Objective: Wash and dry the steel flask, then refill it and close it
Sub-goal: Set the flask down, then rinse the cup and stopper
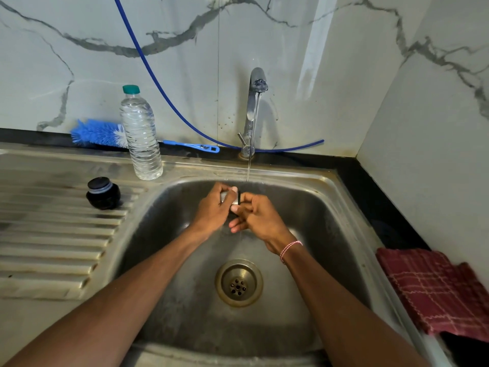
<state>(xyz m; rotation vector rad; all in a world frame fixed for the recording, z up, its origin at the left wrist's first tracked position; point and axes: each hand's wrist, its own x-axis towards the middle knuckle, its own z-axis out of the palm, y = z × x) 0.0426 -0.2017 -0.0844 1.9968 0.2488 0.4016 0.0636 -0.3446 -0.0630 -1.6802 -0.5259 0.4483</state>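
I am holding the flask low over the sink, lying roughly sideways between my two hands, just under the thin stream of water that is running from the tap. My left grip is wrapping around the steel body, fingers and thumb curled tight over it, so only a sliver of bare metal is showing. My right grip is meeting it at the flask's black end: the thumb and upper fingers are curling in and pinching that end, while the lower fingers are lying straighter underneath. A red and white thread is circling my right wrist. Most of the flask is hidden by my hands, so I cannot tell whether water is getting inside. The drain is sitting below my hands, near the middle of the sink. The black cap is standing by itself on the draining board to the left, well apart from the flask. Behind it a clear plastic bottle with a green top is standing upright at the sink's back corner, and a blue bottle brush is lying behind that along the wall. A blue tube is hanging down the marble wall and passing behind the tap. A red checked cloth is lying on the counter to the right.
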